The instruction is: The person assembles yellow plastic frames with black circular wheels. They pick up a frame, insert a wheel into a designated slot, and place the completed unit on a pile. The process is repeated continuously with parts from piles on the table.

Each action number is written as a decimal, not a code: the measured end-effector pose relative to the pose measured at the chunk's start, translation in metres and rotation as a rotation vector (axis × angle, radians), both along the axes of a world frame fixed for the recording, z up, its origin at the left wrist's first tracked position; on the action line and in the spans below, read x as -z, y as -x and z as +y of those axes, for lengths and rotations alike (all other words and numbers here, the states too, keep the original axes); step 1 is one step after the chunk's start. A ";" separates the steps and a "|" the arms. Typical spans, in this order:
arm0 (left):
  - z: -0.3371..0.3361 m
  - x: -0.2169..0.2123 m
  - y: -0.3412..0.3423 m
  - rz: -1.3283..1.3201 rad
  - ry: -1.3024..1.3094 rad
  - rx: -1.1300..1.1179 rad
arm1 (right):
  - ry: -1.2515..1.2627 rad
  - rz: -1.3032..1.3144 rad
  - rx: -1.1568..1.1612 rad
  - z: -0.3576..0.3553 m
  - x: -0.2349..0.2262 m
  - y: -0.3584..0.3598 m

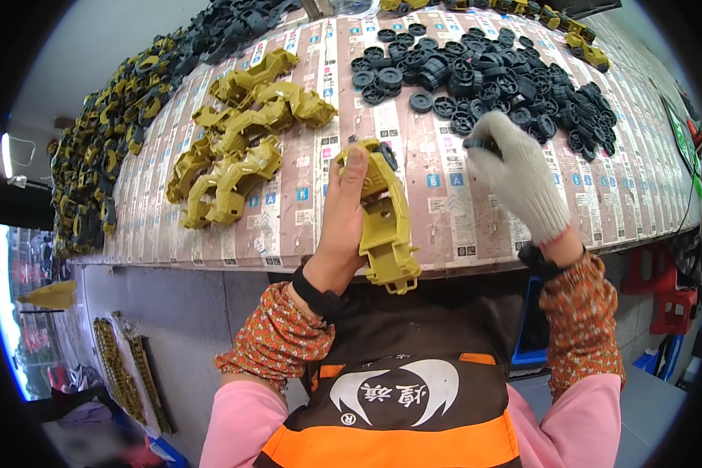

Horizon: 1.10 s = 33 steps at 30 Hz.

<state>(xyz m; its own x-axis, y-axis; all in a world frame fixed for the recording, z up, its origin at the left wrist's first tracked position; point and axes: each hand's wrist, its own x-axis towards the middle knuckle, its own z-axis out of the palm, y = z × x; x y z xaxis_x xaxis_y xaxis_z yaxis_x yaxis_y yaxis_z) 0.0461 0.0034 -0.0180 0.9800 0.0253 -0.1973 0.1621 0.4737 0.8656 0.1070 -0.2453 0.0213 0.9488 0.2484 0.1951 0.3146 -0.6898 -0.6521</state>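
Note:
My bare left hand (343,209) is closed around a yellow plastic toy car body (385,226), its hollow side toward me. At the far end of that body sits a black wheel (388,156). My right hand (515,173), in a white knitted glove, pinches another black toy wheel (482,143) between thumb and fingers. It hovers at the near edge of a big heap of black wheels (476,72). Several more yellow car bodies (249,117) lie in a loose group to the left of my left hand.
A long pile of yellow and black car parts (105,148) runs along the table's left edge. More yellow bodies (589,53) line the far right. Paper with printed strips covers the table (304,226). Red stools (671,308) stand below at the right.

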 end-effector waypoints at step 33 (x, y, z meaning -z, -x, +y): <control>-0.014 -0.030 0.008 -0.617 -0.209 -0.323 | -0.128 0.194 -0.239 0.067 -0.029 0.102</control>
